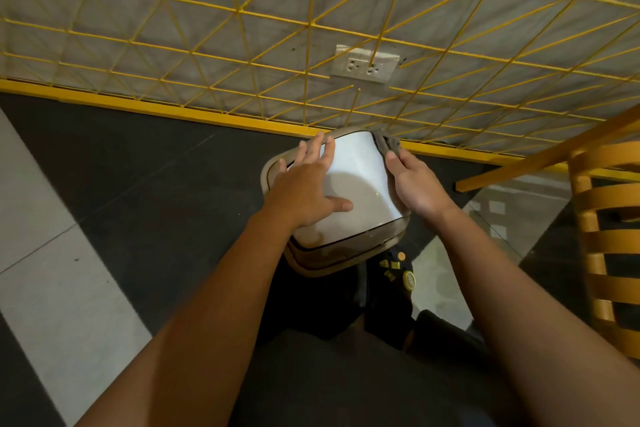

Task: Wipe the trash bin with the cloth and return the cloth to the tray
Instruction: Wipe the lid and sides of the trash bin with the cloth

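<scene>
1. No brand, label or readable writing is being shown on any surface; only small yellow patterned patches [398, 269] are being glimpsed on dark fabric below the bin, too small to be made out.
2. A glossy white, rounded-rectangular plastic trash bin [360, 191] with a beige rim is being seen on the dark floor [145, 163], close to the yellow base rail of the wall; a soft highlight is being reflected from its smooth top surface.
3. The left hand [304, 187] is being laid flat on the white surface, its grip spread wide, with the fingertips reaching the far edge and the thumb stretched across the middle.
4. A small, crumpled grey cloth [387, 145] of soft fabric is being pressed against the far right corner of the bin by the right hand [414, 184].
5. The right grip is being kept closed down on the cloth, fingers together along the bin's right side; the fingertips are being hidden by the fabric.
6. A yellow wire lattice of triangles and rectangles [311, 24] is being seen over a grey concrete-textured wall, where a white double socket plate [363, 66] is being mounted.
7. A slatted wooden chair [609, 236] in an orange tone is being seen at the right edge, well apart from the bin.
8. Pale grey floor tiles [45, 253] are being seen at the left.
</scene>
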